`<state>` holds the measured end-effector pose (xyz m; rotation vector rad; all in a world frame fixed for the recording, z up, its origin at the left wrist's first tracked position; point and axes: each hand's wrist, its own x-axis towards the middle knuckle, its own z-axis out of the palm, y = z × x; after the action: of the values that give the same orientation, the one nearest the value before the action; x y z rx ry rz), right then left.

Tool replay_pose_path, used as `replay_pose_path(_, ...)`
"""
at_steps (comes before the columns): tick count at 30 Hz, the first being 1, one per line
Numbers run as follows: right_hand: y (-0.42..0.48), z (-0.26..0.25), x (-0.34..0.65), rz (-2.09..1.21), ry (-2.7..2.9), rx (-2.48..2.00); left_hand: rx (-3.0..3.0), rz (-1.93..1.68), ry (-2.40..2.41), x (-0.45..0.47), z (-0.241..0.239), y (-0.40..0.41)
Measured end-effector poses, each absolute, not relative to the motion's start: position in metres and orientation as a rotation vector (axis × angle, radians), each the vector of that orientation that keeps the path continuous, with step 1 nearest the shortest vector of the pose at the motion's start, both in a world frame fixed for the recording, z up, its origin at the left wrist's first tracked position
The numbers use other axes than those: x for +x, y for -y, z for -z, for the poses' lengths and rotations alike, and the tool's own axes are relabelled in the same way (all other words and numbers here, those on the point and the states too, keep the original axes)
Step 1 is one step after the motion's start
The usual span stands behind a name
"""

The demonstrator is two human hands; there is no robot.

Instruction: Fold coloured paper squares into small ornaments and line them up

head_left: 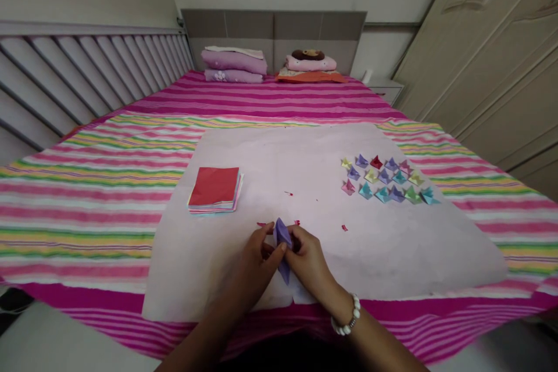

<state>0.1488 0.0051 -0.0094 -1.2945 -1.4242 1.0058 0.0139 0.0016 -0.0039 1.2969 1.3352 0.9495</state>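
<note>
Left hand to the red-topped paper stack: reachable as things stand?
Probably yes. The paper stack lies ahead and left of the left hand, with nothing bulky between them on the white sheet. But that hand and the right hand both pinch the purple paper, so it must let go first.

left hand (257, 256) — fingers pinched closed | right hand (307, 258) — fingers pinched closed | fingertips touching, forearms converging

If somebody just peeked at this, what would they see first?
Probably the bright pink striped bedspread filling the view. Near the bottom, the left hand and right hand pinch a purple folded paper together. On the white sheet, tiny colourful folded pieces cluster at the right and a red-topped paper stack lies at the left.
</note>
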Motion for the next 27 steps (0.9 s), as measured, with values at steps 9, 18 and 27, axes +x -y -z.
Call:
replay_pose_path(9,-0.007,0.014,0.151,-0.85,1.49,-1.3,1.518,-0.967,-1.411,0.004,0.006,-0.006)
replay_pose_path(18,-0.018,0.03,0.158,-1.049,1.194,-1.156,1.279,-0.933,-1.338,0.002,0.006,-0.015)
replay_pose_path(27,-0.014,0.013,0.161,-1.627,0.698,-0.871,0.609,-0.94,-0.873,-0.002,-0.005,-0.019)
